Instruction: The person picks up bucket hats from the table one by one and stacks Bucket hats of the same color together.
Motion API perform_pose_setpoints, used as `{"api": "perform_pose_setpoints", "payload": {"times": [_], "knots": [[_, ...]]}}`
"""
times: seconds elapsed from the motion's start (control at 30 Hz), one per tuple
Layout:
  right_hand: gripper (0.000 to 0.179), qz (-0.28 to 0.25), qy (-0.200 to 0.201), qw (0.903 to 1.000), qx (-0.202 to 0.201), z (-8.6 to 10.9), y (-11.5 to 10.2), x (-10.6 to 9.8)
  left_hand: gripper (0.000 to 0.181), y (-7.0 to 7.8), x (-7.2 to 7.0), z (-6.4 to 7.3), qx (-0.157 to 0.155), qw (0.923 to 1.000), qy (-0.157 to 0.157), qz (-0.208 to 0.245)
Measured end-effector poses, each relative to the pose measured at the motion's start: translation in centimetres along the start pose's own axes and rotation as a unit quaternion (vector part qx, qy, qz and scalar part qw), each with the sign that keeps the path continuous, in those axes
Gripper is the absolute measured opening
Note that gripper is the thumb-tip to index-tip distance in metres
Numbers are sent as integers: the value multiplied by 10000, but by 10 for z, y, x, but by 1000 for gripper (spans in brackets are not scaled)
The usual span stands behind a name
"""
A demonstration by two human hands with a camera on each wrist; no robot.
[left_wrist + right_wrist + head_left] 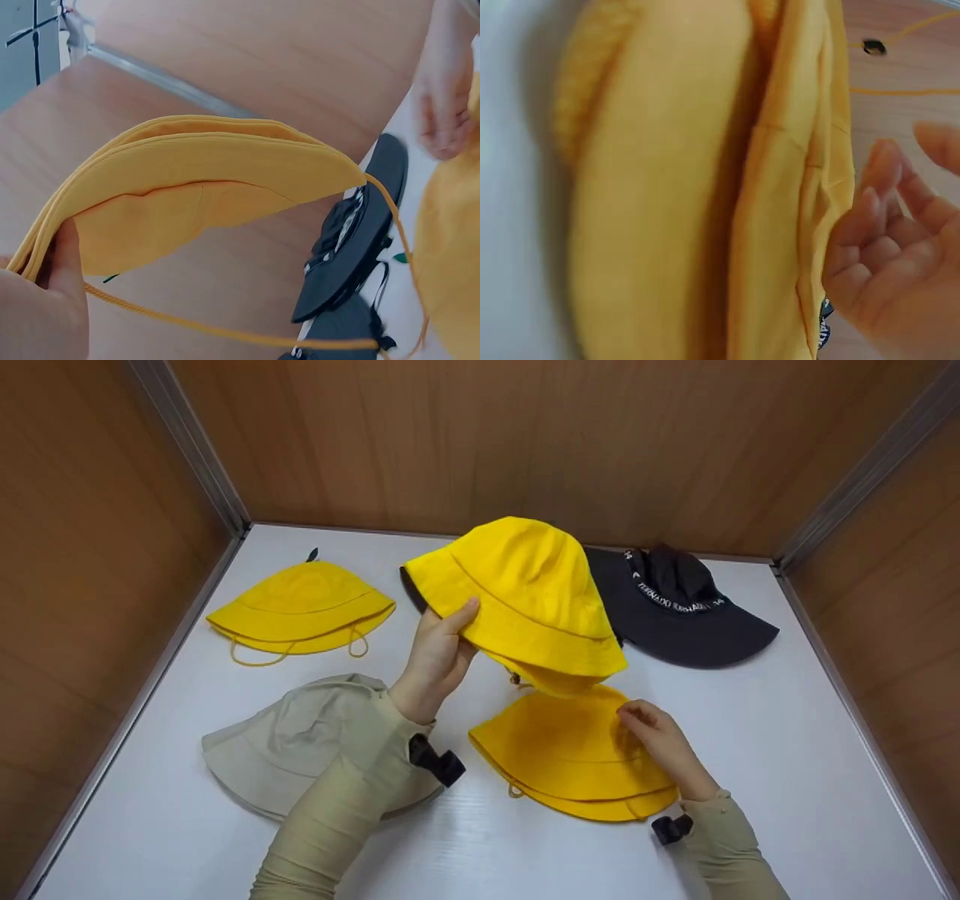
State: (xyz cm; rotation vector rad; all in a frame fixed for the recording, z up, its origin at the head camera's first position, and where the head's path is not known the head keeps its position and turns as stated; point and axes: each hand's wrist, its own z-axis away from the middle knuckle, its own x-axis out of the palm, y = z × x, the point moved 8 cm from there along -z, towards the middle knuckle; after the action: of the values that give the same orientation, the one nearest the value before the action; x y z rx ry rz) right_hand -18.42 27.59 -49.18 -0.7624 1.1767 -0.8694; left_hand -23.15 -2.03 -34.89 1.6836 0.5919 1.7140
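In the head view my left hand [439, 660] grips a bright yellow bucket hat [525, 592] by the brim, thumb on the outside. The hat is held up above the table, tilted, and its orange chin cord [225, 335] dangles in the left wrist view. My right hand [660, 739] is at the right side of a second yellow bucket hat [562, 750], which lies folded flat on the table. Its fingers [881, 165] are loosely bent with nothing between them. Whether they touch that hat cannot be told.
A third yellow hat [300, 607] with a cord lies at the back left. A beige bucket hat [300, 735] lies under my left forearm. A black hat [697, 630] with white lettering lies at the back right. Wooden panels [480, 442] enclose the white table [787, 750].
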Motion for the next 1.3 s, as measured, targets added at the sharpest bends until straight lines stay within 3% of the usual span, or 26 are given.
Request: {"api": "perform_pose_setpoints", "payload": {"times": [0.1,0.23,0.33,0.47,0.53,0.6,0.73,0.83,0.93,1.07,1.17,1.23,1.3], "knots": [[52,-876,433,9950,219,-5,-5,-11,33,-10,1,8,-172,9998,-81,32],[57,-1568,282,9872,96,-10,-18,-14,36,-22,-1,16,-331,9991,-262,78],[43,-2050,-435,9775,-239,-13,-30,-5,35,-30,-6,21,-403,9984,-369,115],[25,-2833,-1869,9380,-701,-9,-45,15,32,-39,-17,26,-568,9975,-409,59],[27,-2883,-2331,9258,-743,-6,-48,23,31,-43,-24,27,-662,9969,-426,-18],[29,-2726,-2484,9272,-658,-5,-48,28,32,-45,-34,29,-729,9963,-442,-131],[44,-1960,-2139,9554,-552,-4,-46,28,34,-48,-60,30,-1006,9917,-375,-702],[52,-1404,-1780,9717,-662,-2,-51,25,39,-50,-82,30,-1333,9817,-269,-1335],[52,-886,-1560,9799,-876,3,-61,23,44,-49,-104,29,-1570,9691,-38,-1903],[48,-252,-1444,9819,-1202,13,-81,24,49,-42,-125,28,-1667,9572,371,-2335],[43,272,-1458,9773,-1513,22,-97,25,55,-35,-133,26,-1554,9576,559,-2362],[38,683,-1511,9684,-1863,29,-110,26,60,-29,-134,24,-1393,9546,524,-2580],[32,1013,-1612,9539,-2319,37,-123,28,68,-23,-134,21,-1254,9410,428,-3115]]}}
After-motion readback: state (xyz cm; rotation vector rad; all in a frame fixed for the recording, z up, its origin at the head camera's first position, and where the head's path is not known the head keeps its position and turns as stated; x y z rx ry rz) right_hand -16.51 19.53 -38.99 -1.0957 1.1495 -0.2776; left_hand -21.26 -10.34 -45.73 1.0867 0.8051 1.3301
